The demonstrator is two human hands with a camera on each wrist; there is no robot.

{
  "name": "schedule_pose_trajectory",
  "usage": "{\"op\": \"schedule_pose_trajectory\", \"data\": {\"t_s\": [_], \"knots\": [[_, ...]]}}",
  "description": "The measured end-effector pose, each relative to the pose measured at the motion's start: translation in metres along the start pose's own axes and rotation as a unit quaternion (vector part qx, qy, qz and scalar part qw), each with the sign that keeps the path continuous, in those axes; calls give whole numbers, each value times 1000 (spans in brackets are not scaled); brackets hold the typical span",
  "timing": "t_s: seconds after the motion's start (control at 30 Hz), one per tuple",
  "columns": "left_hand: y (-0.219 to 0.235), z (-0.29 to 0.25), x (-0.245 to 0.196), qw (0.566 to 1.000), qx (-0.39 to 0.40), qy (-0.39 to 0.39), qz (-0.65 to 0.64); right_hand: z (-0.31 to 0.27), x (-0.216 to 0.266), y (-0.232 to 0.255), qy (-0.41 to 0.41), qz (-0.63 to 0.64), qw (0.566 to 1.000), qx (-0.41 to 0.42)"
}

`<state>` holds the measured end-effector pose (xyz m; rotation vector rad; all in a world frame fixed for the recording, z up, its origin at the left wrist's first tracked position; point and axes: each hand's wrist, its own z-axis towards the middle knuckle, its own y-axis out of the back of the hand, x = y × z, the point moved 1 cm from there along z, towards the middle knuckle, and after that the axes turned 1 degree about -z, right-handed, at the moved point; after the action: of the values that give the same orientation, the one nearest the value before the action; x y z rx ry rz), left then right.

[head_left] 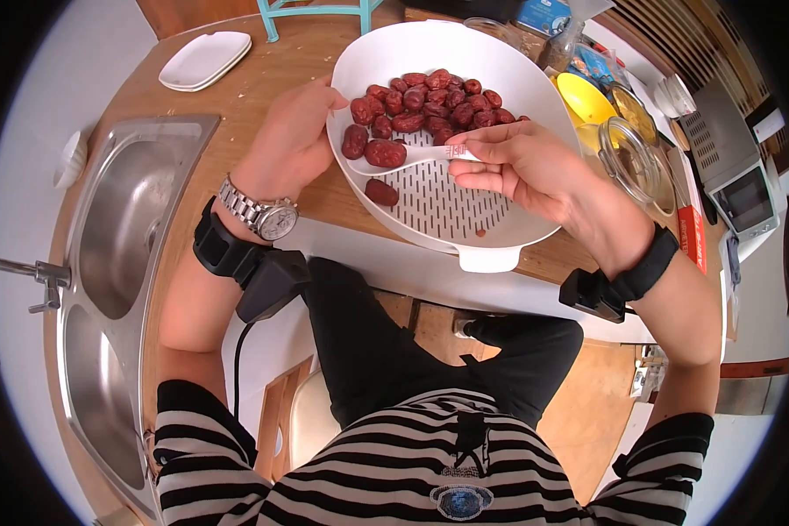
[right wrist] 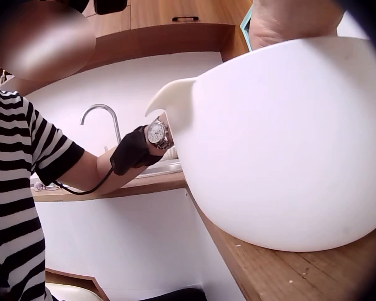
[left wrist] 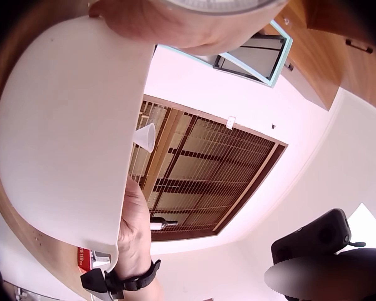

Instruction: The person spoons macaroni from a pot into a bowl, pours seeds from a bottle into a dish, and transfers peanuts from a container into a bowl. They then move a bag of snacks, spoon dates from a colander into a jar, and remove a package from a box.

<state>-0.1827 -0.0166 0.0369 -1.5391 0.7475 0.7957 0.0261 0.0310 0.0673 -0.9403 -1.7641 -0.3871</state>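
Observation:
A white basin with a slotted strainer bottom (head_left: 535, 92) rests at the counter's front edge. Heaped toward its far side are wrinkled red dates (head_left: 430, 98), and one single date (head_left: 381, 193) lies nearer the front left. My left hand (head_left: 291, 140) grips the basin's left rim, thumb at the edge, most fingers hidden. Between thumb and fingers my right hand (head_left: 526, 167) pinches the handle of a white spoon (head_left: 425, 152) with red print. Its bowl, pointing left, carries a date (head_left: 386, 153). In both wrist views the outer wall (right wrist: 282, 144) hides the dates and spoon.
A steel double sink (head_left: 118, 219) with a tap (head_left: 48, 279) lies left. White plates (head_left: 206, 60) and a turquoise stand (head_left: 317, 12) are behind. To the right are a yellow bowl (head_left: 585, 98), an open glass jar (head_left: 631, 158) and a microwave (head_left: 745, 197).

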Motion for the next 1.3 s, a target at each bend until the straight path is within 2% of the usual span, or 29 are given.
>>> {"op": "schedule_pose_trajectory", "data": {"t_s": [0.1,0.27,0.3,0.43,0.53,0.57,0.6,0.67,0.7,0.77,0.8,0.87,1.0,1.07,1.2,1.23,1.3], "knots": [[-9,-6,-3,999,-31,2,11,-13,5,6,26,12,1000,1],[-7,-6,-2,1000,-14,5,0,-49,19,29,74,40,996,-30],[-8,-7,-3,1000,-23,1,8,-56,22,39,81,57,995,-5],[-2,-3,-2,1000,-2,10,1,-101,39,62,141,4,983,-117],[-3,-5,-3,1000,-6,7,4,-133,50,91,196,-51,958,-203],[-2,-5,-3,1000,-4,8,4,-135,49,92,192,-43,963,-182],[-2,-4,-2,1000,-3,9,4,-154,57,108,217,-92,943,-236],[-7,-6,-3,1000,-20,10,5,-167,62,127,235,-173,923,-250],[-8,-7,-4,999,-37,10,5,-170,60,130,235,-173,923,-251],[-10,-8,-5,999,-32,12,12,-177,58,129,255,-336,844,-332],[-10,-8,-5,999,-28,14,18,-177,57,128,255,-335,844,-332],[-10,-7,-5,999,-29,14,17,-176,57,125,285,-458,750,-383],[-6,-6,-4,999,-33,17,7,-162,61,97,316,-400,777,-369],[-9,-7,-5,1000,-22,17,9,-149,59,76,272,-303,877,-256],[-3,-4,-3,1000,-4,19,-9,-108,41,37,166,-318,913,-195],[-3,-4,-3,1000,-5,19,-10,-99,39,34,129,-331,916,-186],[-3,-4,-3,1000,-7,11,-3,-80,36,30,116,-362,906,-184]]}}
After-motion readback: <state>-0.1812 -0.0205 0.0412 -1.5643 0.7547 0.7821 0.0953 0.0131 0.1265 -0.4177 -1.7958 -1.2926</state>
